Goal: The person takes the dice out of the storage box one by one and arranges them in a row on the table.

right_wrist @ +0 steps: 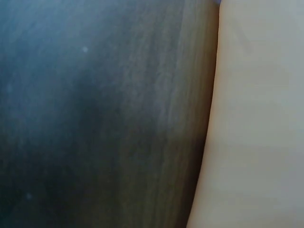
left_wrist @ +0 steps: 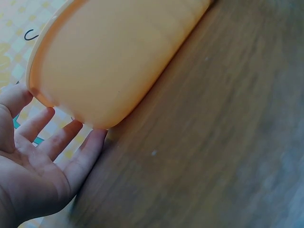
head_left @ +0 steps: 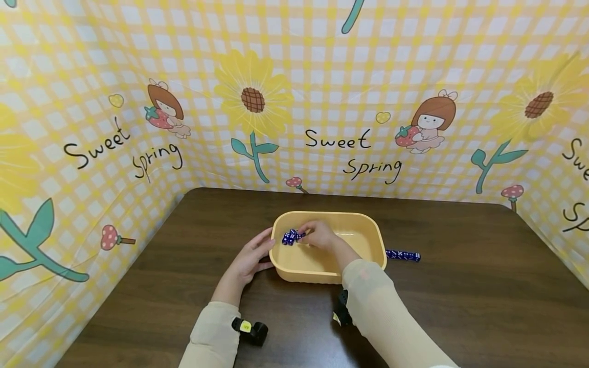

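A yellow plastic basin (head_left: 307,273) stands on the dark table. In the head view my left hand (head_left: 250,257) is at its left end. The left wrist view shows the fingertips of that left hand (left_wrist: 40,171) spread and touching the end wall of the basin (left_wrist: 114,61). My right hand (head_left: 321,236) reaches down inside the basin and pinches a blue die at the right edge of a small cluster of blue dice with white dots (head_left: 290,237). In the right wrist view only the basin's outer wall (right_wrist: 261,118) and the tabletop show; the right hand is out of sight there.
A straight row of blue dice (head_left: 403,255) lies on the brown wooden table (head_left: 469,286), just right of the basin. A yellow checked cloth (head_left: 322,76) with flowers and lettering hangs behind the table and along its sides. Black wrist cameras (head_left: 253,331) sit on both sleeves.
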The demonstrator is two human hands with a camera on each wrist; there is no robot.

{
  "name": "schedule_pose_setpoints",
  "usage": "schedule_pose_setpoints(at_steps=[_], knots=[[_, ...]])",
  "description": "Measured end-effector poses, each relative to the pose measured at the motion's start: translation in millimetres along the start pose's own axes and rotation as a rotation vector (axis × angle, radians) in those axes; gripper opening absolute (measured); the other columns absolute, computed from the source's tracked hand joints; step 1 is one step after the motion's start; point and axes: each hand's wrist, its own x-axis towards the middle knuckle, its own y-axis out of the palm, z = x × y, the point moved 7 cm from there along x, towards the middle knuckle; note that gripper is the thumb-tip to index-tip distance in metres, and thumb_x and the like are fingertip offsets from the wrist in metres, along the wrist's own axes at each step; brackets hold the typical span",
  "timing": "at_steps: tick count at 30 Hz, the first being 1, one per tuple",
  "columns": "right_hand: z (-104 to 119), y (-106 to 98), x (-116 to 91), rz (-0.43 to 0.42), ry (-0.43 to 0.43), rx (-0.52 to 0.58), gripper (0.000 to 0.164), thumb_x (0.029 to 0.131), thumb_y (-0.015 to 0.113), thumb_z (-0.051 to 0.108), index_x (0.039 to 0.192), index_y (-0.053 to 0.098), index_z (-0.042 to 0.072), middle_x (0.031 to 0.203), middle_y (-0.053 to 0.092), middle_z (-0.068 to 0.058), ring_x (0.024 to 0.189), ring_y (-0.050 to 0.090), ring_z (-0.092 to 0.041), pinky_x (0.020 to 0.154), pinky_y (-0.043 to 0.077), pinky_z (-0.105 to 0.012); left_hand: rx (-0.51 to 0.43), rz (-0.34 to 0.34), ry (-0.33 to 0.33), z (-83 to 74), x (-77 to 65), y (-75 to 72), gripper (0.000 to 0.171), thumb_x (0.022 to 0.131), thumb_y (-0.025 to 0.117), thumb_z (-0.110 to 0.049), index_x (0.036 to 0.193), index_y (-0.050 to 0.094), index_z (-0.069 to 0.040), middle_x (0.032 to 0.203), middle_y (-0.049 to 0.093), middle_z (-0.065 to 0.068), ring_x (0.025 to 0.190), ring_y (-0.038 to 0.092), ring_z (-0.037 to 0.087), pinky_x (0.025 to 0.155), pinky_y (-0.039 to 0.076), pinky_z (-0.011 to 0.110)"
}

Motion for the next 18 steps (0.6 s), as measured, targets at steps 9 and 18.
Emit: schedule_pose_setpoints(at_steps=[9,18], knots=[[-7.3,5.4,5.4,0.008,-0.009,-0.092,0.018,0.069,0.069,0.003,0.086,0.063,-0.001,0.078,0.058,-0.008,0.056,0.053,-0.018,0.052,0.043,-0.027,0.0,-0.009,-0.004,-0.1,0.2,-0.2,0.049,0.086,0.053,-0.018,0.132,0.036,-0.015,0.131,0.036,0.013,0.104,0.046,0.031,0.075,0.043,0.044],[4.8,4.2,-4.9,0.028,0.01,-0.127,0.012,0.07,0.069,0.003,0.081,0.065,0.004,0.074,0.058,-0.001,0.056,0.05,-0.012,0.054,0.042,-0.022,0.004,0.004,0.003,-0.6,-0.8,0.9,0.051,0.086,0.053,-0.019,0.133,0.034,-0.014,0.132,0.034,0.014,0.104,0.045,0.031,0.076,0.043,0.044]])
